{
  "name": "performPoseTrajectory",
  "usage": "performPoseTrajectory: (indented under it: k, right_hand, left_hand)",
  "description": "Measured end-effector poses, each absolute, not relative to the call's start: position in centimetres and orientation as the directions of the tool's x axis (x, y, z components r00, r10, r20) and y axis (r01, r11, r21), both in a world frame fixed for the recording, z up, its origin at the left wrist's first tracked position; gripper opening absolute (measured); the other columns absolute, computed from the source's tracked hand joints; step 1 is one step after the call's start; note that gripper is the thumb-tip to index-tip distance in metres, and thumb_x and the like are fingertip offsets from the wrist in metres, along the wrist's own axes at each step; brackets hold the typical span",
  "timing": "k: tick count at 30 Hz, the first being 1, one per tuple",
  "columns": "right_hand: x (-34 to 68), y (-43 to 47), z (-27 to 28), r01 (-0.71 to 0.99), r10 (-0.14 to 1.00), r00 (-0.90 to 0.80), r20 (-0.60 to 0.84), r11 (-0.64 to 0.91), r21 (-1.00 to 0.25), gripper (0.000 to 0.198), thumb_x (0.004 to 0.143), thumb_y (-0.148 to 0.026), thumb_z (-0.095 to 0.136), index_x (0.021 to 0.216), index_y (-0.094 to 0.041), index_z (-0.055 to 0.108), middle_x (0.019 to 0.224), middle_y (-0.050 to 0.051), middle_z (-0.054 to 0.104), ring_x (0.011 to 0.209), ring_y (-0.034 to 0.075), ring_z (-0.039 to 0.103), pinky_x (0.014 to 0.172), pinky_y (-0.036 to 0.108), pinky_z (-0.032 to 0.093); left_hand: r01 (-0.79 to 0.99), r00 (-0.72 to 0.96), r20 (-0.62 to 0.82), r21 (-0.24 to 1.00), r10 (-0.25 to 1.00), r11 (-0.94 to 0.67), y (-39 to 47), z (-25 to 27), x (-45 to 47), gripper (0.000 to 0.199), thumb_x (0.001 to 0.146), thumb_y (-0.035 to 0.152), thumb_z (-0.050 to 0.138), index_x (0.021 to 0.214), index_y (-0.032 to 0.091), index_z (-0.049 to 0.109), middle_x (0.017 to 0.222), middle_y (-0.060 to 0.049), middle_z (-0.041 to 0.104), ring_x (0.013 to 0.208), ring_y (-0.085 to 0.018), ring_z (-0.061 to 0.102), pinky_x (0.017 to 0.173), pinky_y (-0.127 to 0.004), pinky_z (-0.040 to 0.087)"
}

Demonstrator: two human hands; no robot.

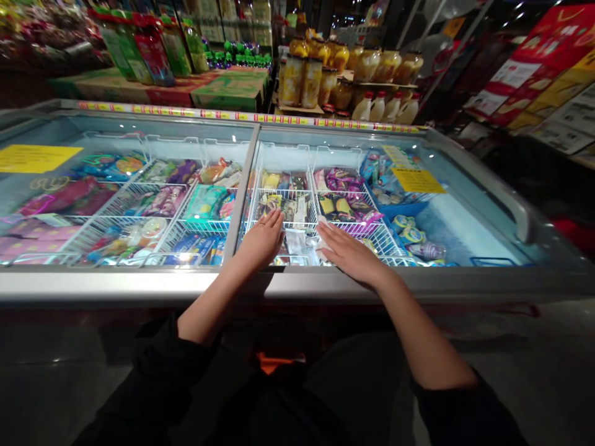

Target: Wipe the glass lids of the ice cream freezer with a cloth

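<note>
white cloth under right-hand fingers

chest-freezer glass lid: clear, glare spots, approx horiz | wht wipe: thin, part hidden, on glass nr front edge

Both forearms reach forward, the left hand palm down with fingers close together, the right hand palm down, extended and angled inward.

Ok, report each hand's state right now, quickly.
Left hand: open, held flat, nothing visible in it.
Right hand: open, flattened over a white cloth or tissue; whether it's gripped, can't tell.
</note>
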State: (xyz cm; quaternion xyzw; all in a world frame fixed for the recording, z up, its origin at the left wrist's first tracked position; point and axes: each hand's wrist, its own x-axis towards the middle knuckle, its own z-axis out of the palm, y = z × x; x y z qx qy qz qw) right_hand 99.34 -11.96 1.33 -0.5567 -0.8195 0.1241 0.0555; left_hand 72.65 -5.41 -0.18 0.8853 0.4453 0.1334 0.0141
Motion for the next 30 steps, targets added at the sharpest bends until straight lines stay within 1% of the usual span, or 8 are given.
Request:
performPoseTrajectory:
  k: [3, 5, 8, 13, 18, 22, 26, 30]
  right_hand:
    - [99.4, -9.0, 1.4, 0.939, 0.963, -0.27, -0.023, 0.258, -0.227, 0.068, 0.111, -0.047, 0.032, 0.174, -0.022, 0.027, 0.181, 0.007, 0.022, 0.167, 0.027, 0.017, 0.135, 0.052, 0.022]
    - [97.7, -7.3, 1.4, 0.945, 0.965, -0.26, -0.022, 0.249, -0.212, 0.069, 0.111, -0.046, 0.03, 0.174, -0.019, 0.026, 0.181, 0.008, 0.021, 0.168, 0.027, 0.016, 0.136, 0.052, 0.019]
    - [95.3, -6.5, 1.3, 0.932, 0.952, -0.305, -0.017, 0.295, -0.21, 0.07, 0.111, -0.046, 0.027, 0.174, -0.017, 0.026, 0.181, 0.007, 0.019, 0.168, 0.026, 0.017, 0.137, 0.049, 0.017]
    - [97.4, -8.5, 0.7, 0.881, 0.906, -0.422, -0.017, 0.406, -0.244, 0.071, 0.111, -0.056, 0.025, 0.175, -0.025, 0.024, 0.181, 0.001, 0.021, 0.167, 0.023, 0.018, 0.137, 0.044, 0.018]
    - [100.4, -5.9, 0.9, 0.938, 0.958, -0.285, -0.011, 0.276, -0.21, 0.073, 0.111, -0.055, 0.027, 0.175, -0.02, 0.025, 0.182, 0.005, 0.019, 0.168, 0.026, 0.015, 0.137, 0.047, 0.017]
    - [97.3, -2.3, 1.3, 0.964, 0.975, -0.224, -0.002, 0.221, -0.15, 0.07, 0.11, -0.046, 0.027, 0.174, -0.017, 0.027, 0.181, 0.008, 0.021, 0.167, 0.027, 0.019, 0.137, 0.049, 0.017]
    - [93.8, -3.2, 0.9, 0.923, 0.934, -0.356, 0.029, 0.356, -0.146, 0.067, 0.111, -0.045, 0.026, 0.174, -0.02, 0.028, 0.18, 0.005, 0.024, 0.167, 0.024, 0.022, 0.137, 0.047, 0.018]
    - [95.9, -5.4, 0.3, 0.868, 0.886, -0.463, 0.038, 0.462, -0.183, 0.067, 0.112, -0.052, 0.025, 0.175, -0.026, 0.026, 0.18, 0.001, 0.025, 0.167, 0.022, 0.022, 0.137, 0.044, 0.019]
  left_hand:
    - [0.813, 0.54, 0.202, 0.128, 0.817, -0.569, -5.8, -0.4, 73.4, 0.057, 0.11, 0.022, 0.036, 0.161, 0.0, 0.044, 0.171, -0.025, 0.039, 0.161, -0.032, 0.037, 0.132, -0.048, 0.035]
    - [0.818, 0.536, 0.208, 0.11, 0.818, -0.564, -5.8, -0.5, 73.7, 0.057, 0.11, 0.021, 0.034, 0.162, -0.001, 0.042, 0.172, -0.025, 0.035, 0.163, -0.033, 0.034, 0.132, -0.05, 0.034]
    - [0.807, 0.566, 0.197, 0.069, 0.801, -0.587, -5.5, -0.5, 73.4, 0.059, 0.11, 0.02, 0.032, 0.164, -0.001, 0.037, 0.175, -0.025, 0.03, 0.164, -0.032, 0.03, 0.133, -0.05, 0.033]
    - [0.792, 0.595, 0.19, 0.025, 0.781, -0.61, -3.7, 0.6, 73.0, 0.06, 0.11, 0.023, 0.031, 0.166, 0.002, 0.034, 0.175, -0.022, 0.033, 0.165, -0.03, 0.028, 0.133, -0.046, 0.031]
    - [0.786, 0.601, 0.182, 0.038, 0.778, -0.617, 0.1, 1.8, 75.0, 0.061, 0.11, 0.023, 0.031, 0.166, 0.002, 0.034, 0.176, -0.021, 0.033, 0.164, -0.028, 0.031, 0.134, -0.043, 0.028]
    - [0.836, 0.537, 0.15, 0.033, 0.83, -0.547, 2.8, 2.0, 76.7, 0.06, 0.109, 0.018, 0.031, 0.165, -0.001, 0.036, 0.175, -0.021, 0.033, 0.163, -0.028, 0.033, 0.134, -0.043, 0.027]
    - [0.854, 0.506, 0.14, 0.06, 0.851, -0.517, 3.7, 1.3, 76.4, 0.059, 0.111, 0.022, 0.034, 0.167, 0.003, 0.036, 0.175, -0.018, 0.035, 0.164, -0.025, 0.032, 0.134, -0.039, 0.027]
    - [0.852, 0.502, 0.15, 0.086, 0.852, -0.517, 3.7, 0.7, 75.8, 0.058, 0.113, 0.025, 0.032, 0.167, 0.003, 0.036, 0.175, -0.016, 0.036, 0.164, -0.024, 0.031, 0.135, -0.038, 0.024]
